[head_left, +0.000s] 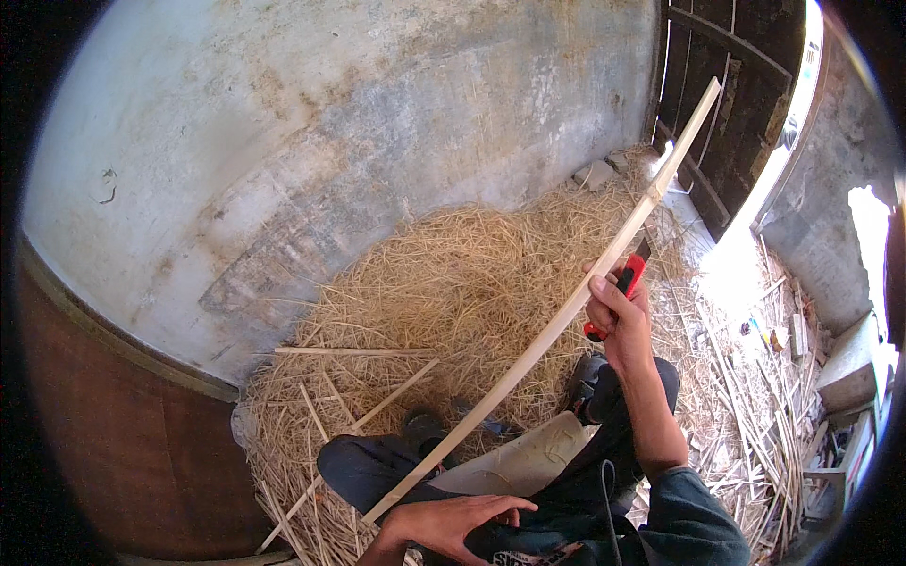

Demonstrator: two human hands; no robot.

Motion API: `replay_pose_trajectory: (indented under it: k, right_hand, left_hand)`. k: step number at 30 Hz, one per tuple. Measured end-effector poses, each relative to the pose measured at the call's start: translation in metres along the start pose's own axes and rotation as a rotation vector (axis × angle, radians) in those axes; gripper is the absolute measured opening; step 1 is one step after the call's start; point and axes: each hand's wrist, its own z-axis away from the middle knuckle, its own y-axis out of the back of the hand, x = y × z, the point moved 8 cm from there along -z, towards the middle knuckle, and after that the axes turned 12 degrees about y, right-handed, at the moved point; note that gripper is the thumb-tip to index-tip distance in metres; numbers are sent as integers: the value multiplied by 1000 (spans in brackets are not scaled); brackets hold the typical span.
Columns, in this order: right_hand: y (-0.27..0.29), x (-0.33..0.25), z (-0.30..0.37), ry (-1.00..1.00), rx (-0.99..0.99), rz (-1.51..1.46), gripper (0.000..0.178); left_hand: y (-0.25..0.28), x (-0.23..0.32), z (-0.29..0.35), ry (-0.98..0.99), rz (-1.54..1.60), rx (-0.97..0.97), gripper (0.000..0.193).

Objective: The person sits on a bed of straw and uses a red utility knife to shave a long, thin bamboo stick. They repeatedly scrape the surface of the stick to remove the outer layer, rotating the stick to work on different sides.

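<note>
From my end: right hand [623, 323] grips two things, the pale wooden strip [528, 357] under the thumb and the red-and-black cutter knife [633, 274] tucked alongside, blade pointing up and away. Doubling up probably keeps the other hand free and the knife ready. Left hand [458, 524] is unclenched, fingers loosely spread, nothing in it that I can see. It sits just beside the strip's lower end; I can't confirm contact.

Strip slants across the lap, lower end by the left thigh [373, 469], upper end in front of the dark door [727, 104]. Gripped above its middle; my guess is the leg could take some weight, but whether it rests there I can't tell.

Straw [472, 250] covers the floor, far edge against the wall [330, 141]. Loose strips [354, 352] lie toward its left edge, within view of the worker and likely parked off the working line. More thin pieces [746, 415] lie scattered along the right side.
</note>
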Motion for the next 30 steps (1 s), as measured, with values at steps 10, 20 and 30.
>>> replay_pose_trajectory:
  k: [10, 20, 30]
  right_hand:
    - [-10, 4, 0, -14, -12, -18, 30]
    - [14, -14, -21, 72, 106, -28, 24]
    - [19, -59, -51, 271, 74, 325, 44]
  left_hand:
    - [40, 13, 37, -345, 192, 381, 59]
    - [95, -65, 49, 226, -210, 1057, 61]
    - [97, -91, 38, 118, 372, 764, 36]
